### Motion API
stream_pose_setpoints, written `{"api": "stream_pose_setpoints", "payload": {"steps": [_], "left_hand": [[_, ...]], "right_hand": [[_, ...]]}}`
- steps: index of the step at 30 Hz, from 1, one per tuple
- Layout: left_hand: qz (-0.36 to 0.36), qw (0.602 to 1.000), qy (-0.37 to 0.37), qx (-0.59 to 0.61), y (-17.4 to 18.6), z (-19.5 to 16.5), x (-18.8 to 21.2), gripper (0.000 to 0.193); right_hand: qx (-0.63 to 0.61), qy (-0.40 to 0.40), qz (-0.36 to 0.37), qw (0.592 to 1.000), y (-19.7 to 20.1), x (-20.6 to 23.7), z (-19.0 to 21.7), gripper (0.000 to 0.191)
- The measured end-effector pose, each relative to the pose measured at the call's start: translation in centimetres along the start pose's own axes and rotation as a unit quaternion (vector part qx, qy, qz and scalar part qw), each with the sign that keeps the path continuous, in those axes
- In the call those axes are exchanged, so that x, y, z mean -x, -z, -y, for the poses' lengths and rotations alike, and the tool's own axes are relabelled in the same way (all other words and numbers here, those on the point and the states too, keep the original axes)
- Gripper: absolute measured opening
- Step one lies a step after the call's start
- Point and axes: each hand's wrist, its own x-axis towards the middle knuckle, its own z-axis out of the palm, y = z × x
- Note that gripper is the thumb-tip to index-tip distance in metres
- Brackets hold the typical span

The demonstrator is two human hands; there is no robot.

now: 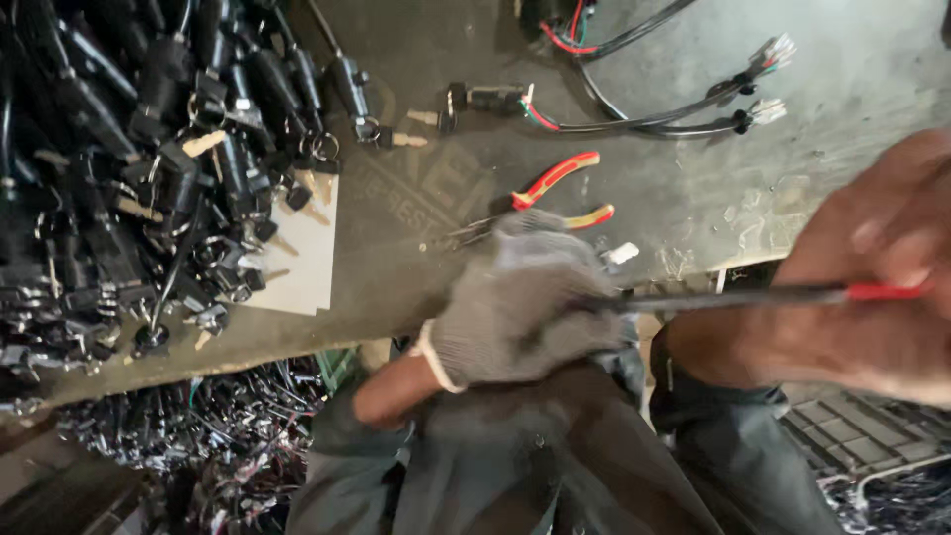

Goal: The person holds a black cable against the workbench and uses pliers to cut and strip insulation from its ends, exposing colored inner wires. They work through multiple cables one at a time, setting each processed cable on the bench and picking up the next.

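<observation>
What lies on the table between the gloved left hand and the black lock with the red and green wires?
In the head view, red-handled pliers lie on the grey table between the gloved left hand and the black lock; the rest is bare.

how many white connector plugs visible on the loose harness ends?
2. One white connector plug at the top right of the bench, the other white plug just below it. More may be hidden in the black pile at left.

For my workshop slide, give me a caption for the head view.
Gloved left hand and bare right hand grip a red-handled tool beside piled black key switches.
</observation>
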Motion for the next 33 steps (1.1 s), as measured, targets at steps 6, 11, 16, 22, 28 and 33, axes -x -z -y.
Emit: {"api": "stream_pose_setpoints", "payload": {"steps": [6, 11, 16, 22, 28, 33], "left_hand": [[-0.24, 0.786, 0.257, 0.509, 0.8, 3.4, 3.6, 0.035], [-0.263, 0.863, 0.306, 0.304, 2.5, 3.5, 4.4, 0.02], [-0.343, 0.893, 0.213, 0.2, 0.2, 2.0, 3.7, 0.024], [-0.209, 0.941, 0.265, -0.008, 1.2, 1.5, 4.8, 0.019], [-0.165, 0.953, 0.175, -0.182, 2.3, 1.4, 4.2, 0.032], [-0.105, 0.978, 0.134, -0.122, 3.7, 2.0, 3.7, 0.03]], "right_hand": [[0.175, -0.121, -0.07, 0.975, -6.2, -2.4, -4.6, 0.046], [-0.115, -0.478, 0.003, 0.871, -8.1, 4.6, -6.8, 0.055], [0.146, -0.338, 0.077, 0.927, -5.8, 7.5, -8.1, 0.039], [0.235, -0.218, 0.102, 0.942, -6.3, 4.5, -7.5, 0.047], [0.226, -0.168, 0.108, 0.953, -6.8, 4.4, -7.4, 0.046], [0.278, -0.217, 0.139, 0.925, -6.9, 5.2, -6.8, 0.045]]}}
